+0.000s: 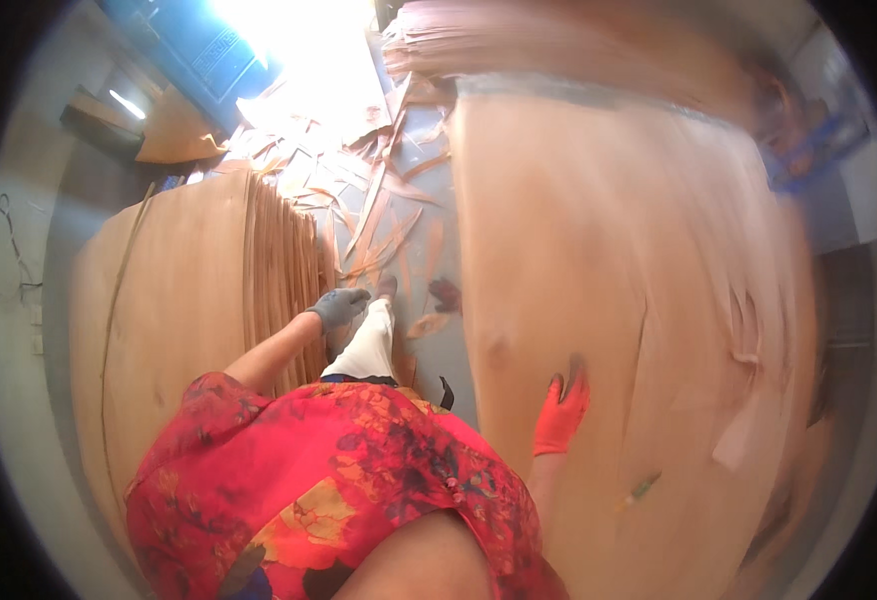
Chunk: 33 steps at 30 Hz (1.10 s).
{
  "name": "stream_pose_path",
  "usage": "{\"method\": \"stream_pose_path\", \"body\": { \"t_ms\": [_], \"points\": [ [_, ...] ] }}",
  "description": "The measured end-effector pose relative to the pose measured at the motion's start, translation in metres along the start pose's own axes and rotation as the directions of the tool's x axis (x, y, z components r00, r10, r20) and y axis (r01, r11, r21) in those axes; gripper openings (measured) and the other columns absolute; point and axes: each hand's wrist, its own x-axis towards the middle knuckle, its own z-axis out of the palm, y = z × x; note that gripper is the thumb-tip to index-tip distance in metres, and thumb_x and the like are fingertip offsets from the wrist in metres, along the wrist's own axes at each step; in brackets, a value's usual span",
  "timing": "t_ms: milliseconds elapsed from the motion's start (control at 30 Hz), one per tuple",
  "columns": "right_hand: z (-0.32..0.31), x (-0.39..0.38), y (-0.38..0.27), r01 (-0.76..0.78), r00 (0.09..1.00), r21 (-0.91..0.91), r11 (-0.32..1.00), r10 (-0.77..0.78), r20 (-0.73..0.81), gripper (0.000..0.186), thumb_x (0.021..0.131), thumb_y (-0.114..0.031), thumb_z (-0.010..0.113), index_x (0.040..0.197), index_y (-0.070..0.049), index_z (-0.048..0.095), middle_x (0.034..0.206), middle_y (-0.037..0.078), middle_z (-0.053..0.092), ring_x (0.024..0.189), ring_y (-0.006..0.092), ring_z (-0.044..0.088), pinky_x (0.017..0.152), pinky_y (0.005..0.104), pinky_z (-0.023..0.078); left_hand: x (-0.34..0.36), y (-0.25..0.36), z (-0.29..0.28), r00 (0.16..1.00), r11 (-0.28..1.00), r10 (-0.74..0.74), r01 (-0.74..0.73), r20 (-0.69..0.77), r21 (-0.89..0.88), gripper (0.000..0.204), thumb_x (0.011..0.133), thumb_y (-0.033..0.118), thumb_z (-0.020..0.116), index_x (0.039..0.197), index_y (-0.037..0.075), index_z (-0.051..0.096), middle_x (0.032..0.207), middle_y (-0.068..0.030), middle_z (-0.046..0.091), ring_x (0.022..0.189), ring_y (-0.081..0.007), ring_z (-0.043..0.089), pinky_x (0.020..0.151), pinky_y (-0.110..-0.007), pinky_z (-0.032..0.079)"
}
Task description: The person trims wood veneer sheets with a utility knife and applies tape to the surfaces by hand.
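plainly the right hand (561, 412), orange-gloved and flat, presses the big veneer sheet (619, 300) at right while the grey-gloved left hand (339, 305) rests half-curled on the edge of the veneer stack (199, 300) at left; the brittle sheet could split, or feet slip on floor scraps (379, 200) beyond; no containers show.

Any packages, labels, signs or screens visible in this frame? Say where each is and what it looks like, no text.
Blue panel: top left beyond the veneer scraps, a large slanted blue slab with a small pale printed patch, partly washed out by glare.
No packages or screens can be made out; the blurred blue shape at far right is too unclear to tell.
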Motion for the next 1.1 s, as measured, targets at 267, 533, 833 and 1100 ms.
{"method": "stream_pose_path", "body": {
  "t_ms": [267, 533, 833, 1100],
  "points": [
    [0.113, 0.203, -0.139, -0.058, 0.99, -0.413, 0.909, 0.107, 0.096, 0.085, 0.09, -0.031, 0.074, 0.16, -0.022, 0.027, 0.166, 0.023, 0.015, 0.143, 0.0572, 0.028, 0.115, 0.0573, 0.036, 0.161, -0.081, -0.127, 0.991, 0.978, -0.099, 0.114, 0.092, -0.173, 0.036, 0.1, 0.031, 0.058, 0.127, 0.009, 0.067, 0.123, -0.0178, 0.069, 0.115, -0.0346, 0.066, 0.097, -0.041, 0.05],
    [0.172, 0.259, -0.177, -0.202, 0.843, -0.721, 0.663, 0.492, 0.217, 0.1, 0.081, -0.039, 0.082, 0.161, -0.02, 0.026, 0.165, 0.027, 0.015, 0.141, 0.0612, 0.027, 0.113, 0.0601, 0.037, 0.344, -0.046, -0.264, 0.97, 0.883, -0.167, 0.226, 0.175, -0.411, 0.04, 0.102, 0.037, 0.058, 0.121, 0.004, 0.069, 0.102, -0.009, 0.074, 0.093, -0.0187, 0.068, 0.085, -0.034, 0.052],
    [0.18, 0.268, -0.188, -0.404, 0.79, -0.607, 0.684, 0.596, 0.145, 0.102, 0.07, -0.026, 0.09, 0.155, -0.016, 0.036, 0.165, 0.028, 0.014, 0.148, 0.0571, 0.014, 0.12, 0.06, 0.025, 0.612, 0.034, -0.298, 0.959, 0.73, 0.069, 0.139, 0.275, -0.669, 0.047, 0.101, 0.042, 0.063, 0.104, -0.004, 0.071, 0.092, -0.0092, 0.073, 0.08, -0.0151, 0.069, 0.076, -0.03, 0.054],
    [0.171, 0.299, -0.221, -0.572, 0.721, -0.446, 0.688, 0.681, 0.128, 0.086, 0.072, -0.013, 0.086, 0.148, -0.014, 0.047, 0.164, 0.023, 0.022, 0.15, 0.049, 0.019, 0.122, 0.054, 0.025, 0.761, 0.123, -0.246, 0.824, 0.705, 0.327, 0.114, 0.463, -0.7, 0.026, 0.095, 0.016, 0.068, 0.114, -0.001, 0.07, 0.1, -0.0074, 0.073, 0.088, -0.014, 0.07, 0.081, -0.029, 0.056]
  ]
}}
